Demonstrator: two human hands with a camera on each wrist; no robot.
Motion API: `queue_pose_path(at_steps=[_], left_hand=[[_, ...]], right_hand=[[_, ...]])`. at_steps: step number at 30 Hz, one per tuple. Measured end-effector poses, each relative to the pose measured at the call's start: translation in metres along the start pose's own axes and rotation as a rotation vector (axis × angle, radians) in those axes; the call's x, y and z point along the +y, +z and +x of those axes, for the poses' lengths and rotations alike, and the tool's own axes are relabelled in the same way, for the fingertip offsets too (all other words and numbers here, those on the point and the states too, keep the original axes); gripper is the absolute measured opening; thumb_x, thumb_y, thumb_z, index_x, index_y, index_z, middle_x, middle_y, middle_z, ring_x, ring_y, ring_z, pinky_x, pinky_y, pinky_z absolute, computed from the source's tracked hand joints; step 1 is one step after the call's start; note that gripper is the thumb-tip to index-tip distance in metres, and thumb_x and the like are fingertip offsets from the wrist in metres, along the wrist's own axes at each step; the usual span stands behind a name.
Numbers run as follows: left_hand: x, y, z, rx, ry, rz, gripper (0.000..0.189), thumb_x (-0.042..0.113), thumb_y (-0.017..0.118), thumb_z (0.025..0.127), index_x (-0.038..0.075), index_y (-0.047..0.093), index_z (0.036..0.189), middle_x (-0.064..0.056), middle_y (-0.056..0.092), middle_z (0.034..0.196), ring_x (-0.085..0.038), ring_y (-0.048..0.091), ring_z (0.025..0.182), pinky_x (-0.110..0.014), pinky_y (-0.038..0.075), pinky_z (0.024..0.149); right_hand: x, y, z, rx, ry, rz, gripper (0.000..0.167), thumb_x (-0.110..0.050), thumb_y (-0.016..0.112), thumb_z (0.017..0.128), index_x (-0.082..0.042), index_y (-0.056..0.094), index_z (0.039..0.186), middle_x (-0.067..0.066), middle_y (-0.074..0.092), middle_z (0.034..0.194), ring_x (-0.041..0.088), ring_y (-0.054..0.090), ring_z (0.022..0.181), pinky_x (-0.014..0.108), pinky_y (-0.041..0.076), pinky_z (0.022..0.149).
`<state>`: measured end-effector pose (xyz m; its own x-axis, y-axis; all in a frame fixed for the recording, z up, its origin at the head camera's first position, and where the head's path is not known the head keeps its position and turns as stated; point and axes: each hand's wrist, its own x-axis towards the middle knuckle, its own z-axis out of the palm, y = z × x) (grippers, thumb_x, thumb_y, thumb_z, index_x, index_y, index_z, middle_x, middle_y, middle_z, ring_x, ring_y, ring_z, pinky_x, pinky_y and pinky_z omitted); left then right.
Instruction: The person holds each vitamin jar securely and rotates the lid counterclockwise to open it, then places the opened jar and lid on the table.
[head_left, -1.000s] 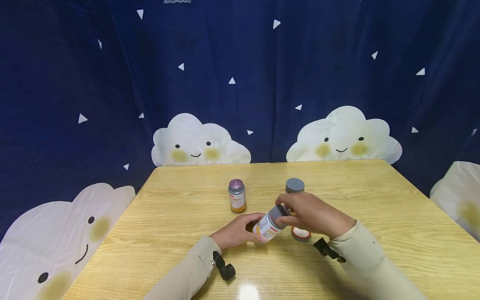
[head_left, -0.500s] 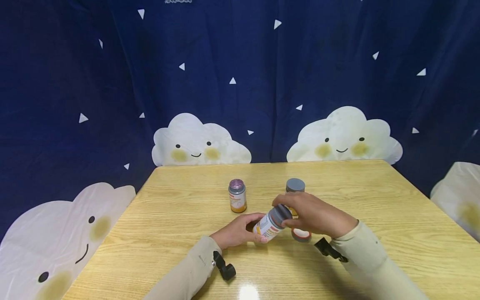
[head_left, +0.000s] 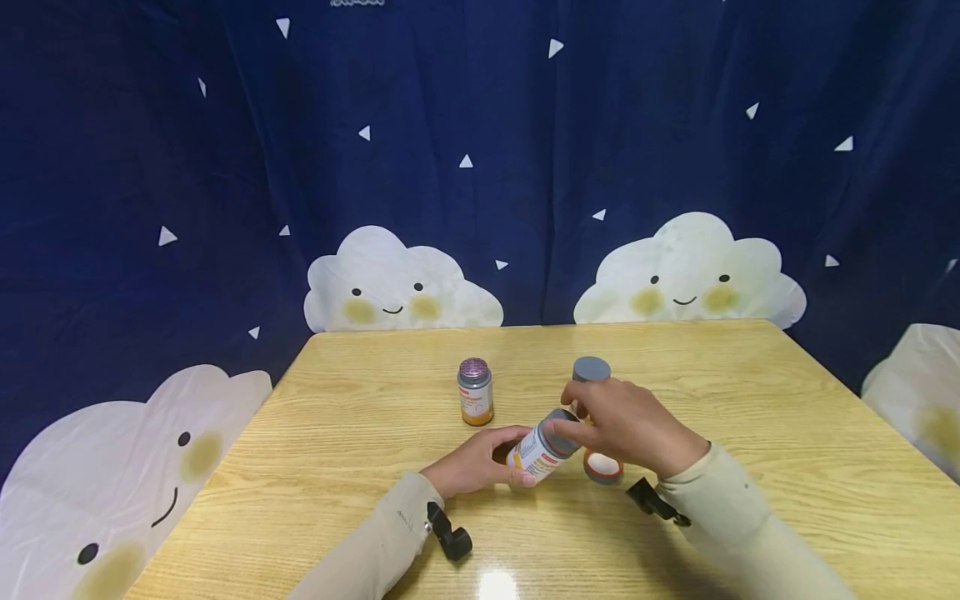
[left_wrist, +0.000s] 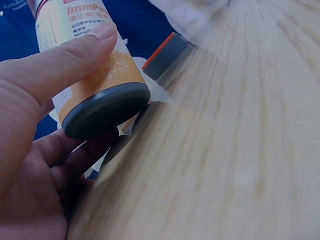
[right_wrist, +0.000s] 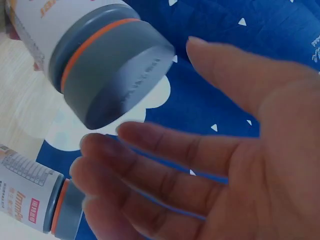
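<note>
My left hand point(head_left: 476, 460) holds a white supplement bottle point(head_left: 534, 457) with an orange band, tilted with its lid toward the upper right. In the left wrist view the thumb lies across its label, and the dark base point(left_wrist: 107, 110) shows. A grey screw lid point(right_wrist: 115, 70) sits on this bottle, above an orange ring. My right hand point(head_left: 633, 423) is around the lid, its thumb and fingers spread and apart from it in the right wrist view. Behind the right hand stands a similar bottle with a grey lid point(head_left: 592, 369), partly hidden.
An uncapped bottle point(head_left: 476, 400) with a purple, shiny mouth stands farther back on the wooden table point(head_left: 360, 417). A loose grey lid point(head_left: 603, 468) with a red rim and white inside lies by the right hand. A dark blue curtain point(head_left: 510, 108) hangs behind.
My right hand turned about the lid and came back, its fingers now spread off it. The left hand and the tilted bottle have stayed in place.
</note>
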<state>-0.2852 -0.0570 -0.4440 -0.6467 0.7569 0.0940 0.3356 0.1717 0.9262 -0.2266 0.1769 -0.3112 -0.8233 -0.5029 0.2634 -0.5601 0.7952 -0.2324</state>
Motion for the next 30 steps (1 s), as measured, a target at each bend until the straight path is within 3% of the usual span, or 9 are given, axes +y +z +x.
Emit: queue_pose_path(at_steps=[4,12,20,30], left_hand=[[-0.0003,0.0002,-0.0002,-0.005,0.005,-0.014,0.057,0.028,0.073,0.088,0.024,0.049,0.139,0.004,0.060,0.123,-0.013,0.056,0.111,-0.030,0.046,0.094],[0.0001,-0.0002,-0.0005,-0.001,0.003,-0.004,0.059,0.029,0.073,0.087,0.024,0.048,0.140,0.005,0.060,0.124,-0.012,0.056,0.111,-0.029,0.046,0.095],[0.0020,-0.0002,-0.0008,-0.001,0.003,0.002,0.059,0.031,0.073,0.087,0.026,0.048,0.141,0.006,0.059,0.125,-0.012,0.056,0.111,-0.029,0.045,0.095],[0.0021,-0.0005,-0.0009,0.000,-0.005,0.007,0.059,0.032,0.073,0.087,0.027,0.049,0.140,0.006,0.060,0.124,-0.012,0.056,0.111,-0.029,0.045,0.095]], right_hand=[[-0.0016,0.0050,0.0006,0.048,0.052,-0.032,0.035,-0.047,0.070,0.085,-0.012,0.067,0.081,-0.005,0.060,0.071,0.007,0.049,0.053,0.026,0.041,0.046],[-0.0047,0.0096,0.0023,0.031,0.109,-0.047,0.038,-0.049,0.068,0.085,-0.017,0.060,0.068,-0.008,0.051,0.062,0.009,0.046,0.047,0.027,0.037,0.041],[-0.0044,0.0098,0.0022,0.013,0.080,-0.037,0.035,-0.047,0.071,0.084,-0.015,0.062,0.073,-0.007,0.054,0.066,0.009,0.047,0.051,0.027,0.039,0.044],[-0.0001,0.0061,0.0017,-0.047,-0.024,0.043,0.026,-0.036,0.074,0.084,-0.013,0.062,0.086,-0.008,0.051,0.071,0.006,0.047,0.056,0.025,0.041,0.050]])
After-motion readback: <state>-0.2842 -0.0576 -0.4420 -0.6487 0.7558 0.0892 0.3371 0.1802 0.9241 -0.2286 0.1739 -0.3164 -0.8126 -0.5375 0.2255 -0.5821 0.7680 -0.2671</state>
